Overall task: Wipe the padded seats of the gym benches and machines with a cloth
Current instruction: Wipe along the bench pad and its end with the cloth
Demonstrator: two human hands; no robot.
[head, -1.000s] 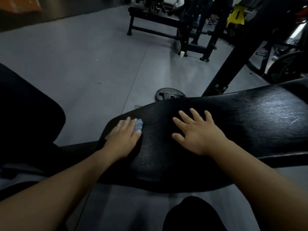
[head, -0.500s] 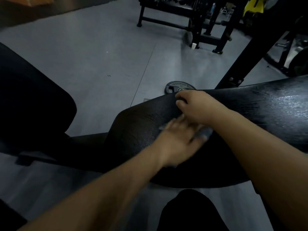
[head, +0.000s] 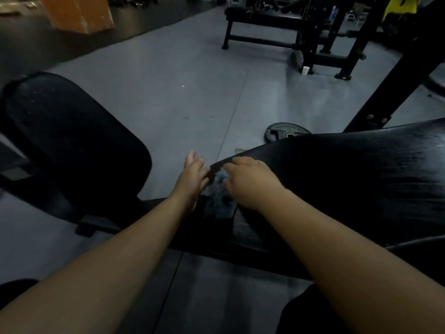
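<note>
At the narrow end of the padded seat [head: 337, 179], the right grip [head: 250, 183] curled round the bunched blue cloth [head: 218, 197], which lay on the pad. The left grip [head: 190, 180] was just beside the cloth at the pad's edge, fingers straight and holding nothing. Beyond them a weight plate [head: 286, 133] lay on the grey floor [head: 168, 104].

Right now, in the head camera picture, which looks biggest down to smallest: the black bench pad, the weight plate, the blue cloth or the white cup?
Largest: black bench pad.
Then weight plate and blue cloth, too alike to rank; the cloth is nearer and partly covered.
Smallest: white cup, far off.
</note>
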